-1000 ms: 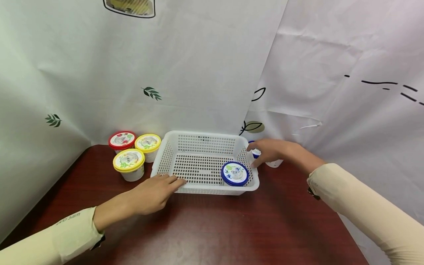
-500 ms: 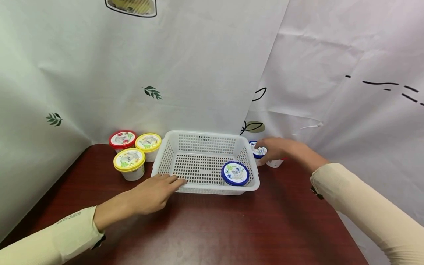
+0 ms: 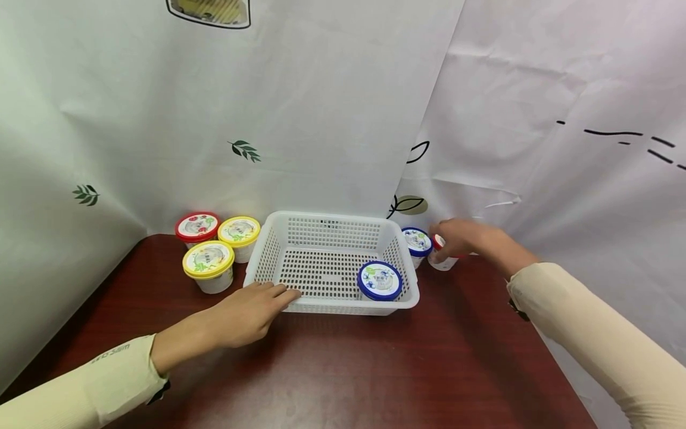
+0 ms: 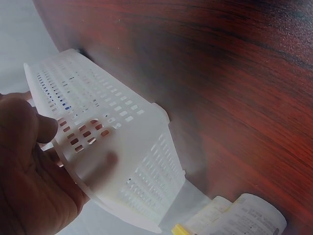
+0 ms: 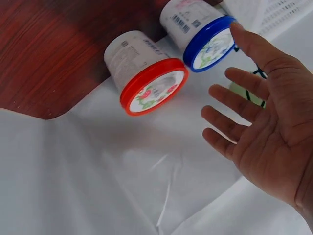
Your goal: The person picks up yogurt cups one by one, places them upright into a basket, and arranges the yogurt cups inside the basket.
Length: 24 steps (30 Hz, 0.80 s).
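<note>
My left hand [image 3: 254, 313] grips the near left rim of a white perforated plastic basket [image 3: 343, 221]; in the left wrist view the thumb [image 4: 47, 129] lies against the outer wall. A blue-lidded tub [image 3: 380, 281] stands in the basket's near right corner. To the basket's right, a second blue-lidded tub [image 3: 417, 242] stands beside a red-lidded tub [image 5: 154, 88]. At the red-lidded tub, my right hand [image 3: 455, 237] partly covers it in the head view. In the right wrist view, that hand's fingers are spread and hold nothing, the thumb near the blue lid [image 5: 211, 44].
Left of the basket stand two yellow-lidded tubs, one nearer [image 3: 209, 265] and one behind [image 3: 240, 232], plus another red-lidded tub [image 3: 197, 228]. A white printed sheet [image 3: 332, 119] hangs behind the dark red wooden table [image 3: 343, 369].
My right hand has moved right, from the basket's right rim past the blue-lidded tub to the red-lidded one, leaving the blue lid uncovered. The left hand and basket stay put.
</note>
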### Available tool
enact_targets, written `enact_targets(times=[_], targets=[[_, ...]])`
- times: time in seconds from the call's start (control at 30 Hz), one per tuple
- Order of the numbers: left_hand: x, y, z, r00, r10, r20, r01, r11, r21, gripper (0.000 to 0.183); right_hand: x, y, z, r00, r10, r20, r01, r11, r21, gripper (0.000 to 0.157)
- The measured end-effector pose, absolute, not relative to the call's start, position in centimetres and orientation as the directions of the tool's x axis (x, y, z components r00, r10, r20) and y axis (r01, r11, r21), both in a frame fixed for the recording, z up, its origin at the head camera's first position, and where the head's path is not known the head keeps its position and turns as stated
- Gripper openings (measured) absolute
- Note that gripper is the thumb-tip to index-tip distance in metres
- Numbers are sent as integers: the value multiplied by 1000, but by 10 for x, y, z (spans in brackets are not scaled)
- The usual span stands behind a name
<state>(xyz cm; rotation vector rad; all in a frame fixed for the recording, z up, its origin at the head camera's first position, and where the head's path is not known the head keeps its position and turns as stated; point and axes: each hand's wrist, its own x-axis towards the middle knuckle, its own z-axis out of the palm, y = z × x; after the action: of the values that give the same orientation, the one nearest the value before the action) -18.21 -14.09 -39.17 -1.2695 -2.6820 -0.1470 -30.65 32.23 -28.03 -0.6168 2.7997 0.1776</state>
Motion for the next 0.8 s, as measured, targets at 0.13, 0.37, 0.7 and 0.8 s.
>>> enact_targets(times=[0.13, 0.37, 0.7, 0.8], targets=[[-181, -140, -391, -624, 758, 193, 774, 633, 17, 51, -308, 328, -281, -879, -370, -301, -421, 898, 125, 61], [-181, -140, -390, -632, 753, 183, 769, 639, 28, 50, -308, 336, -286, -912, -264, -314, -322, 935, 150, 77], [-181, -140, -391, -629, 754, 189, 770, 637, 23, 49, -309, 349, -296, -929, -218, -299, -267, 955, 133, 94], [-181, -140, -391, -634, 751, 183, 767, 641, 24, 50, -310, 351, -301, -930, -216, -298, -262, 957, 124, 95]])
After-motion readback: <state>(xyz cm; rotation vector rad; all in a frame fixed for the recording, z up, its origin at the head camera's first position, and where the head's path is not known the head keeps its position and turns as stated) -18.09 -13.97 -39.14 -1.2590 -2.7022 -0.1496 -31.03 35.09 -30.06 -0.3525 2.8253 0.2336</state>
